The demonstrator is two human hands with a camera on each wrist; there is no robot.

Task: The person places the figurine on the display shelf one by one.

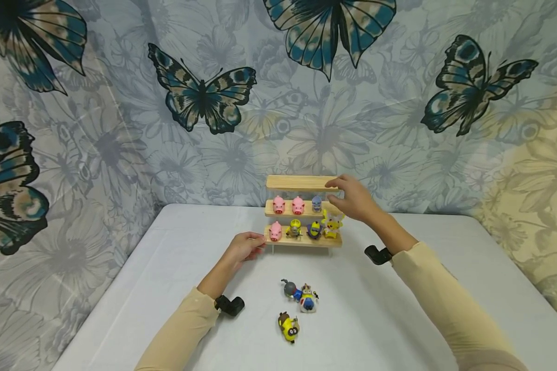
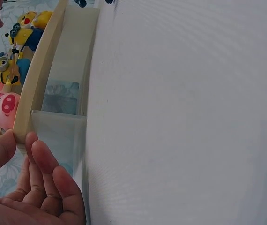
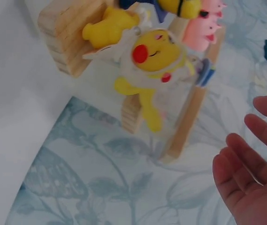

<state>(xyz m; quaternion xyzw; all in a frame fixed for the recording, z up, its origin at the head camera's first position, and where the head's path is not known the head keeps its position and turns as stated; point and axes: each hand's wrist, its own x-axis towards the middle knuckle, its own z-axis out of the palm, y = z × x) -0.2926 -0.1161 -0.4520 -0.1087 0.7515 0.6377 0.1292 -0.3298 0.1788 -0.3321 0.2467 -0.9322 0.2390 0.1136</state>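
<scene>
A tiered wooden display shelf stands on the table, with toy figures on its lower two boards. My left hand pinches the front left corner of the bottom board between thumb and fingers. My right hand is raised at the right end of the top board, its fingers loosely bent and holding nothing. Below it, a yellow toy figure in white with red cheeks tilts at the shelf's right end, blurred and overlapping the boards. Another yellow figure sits behind it on the bottom board.
Pink pig figures and a small bluish figure stand on the middle board. A pig and minions line the bottom one. Nearer me on the white table lie a grey-and-blue figure, a crowned minion and another minion.
</scene>
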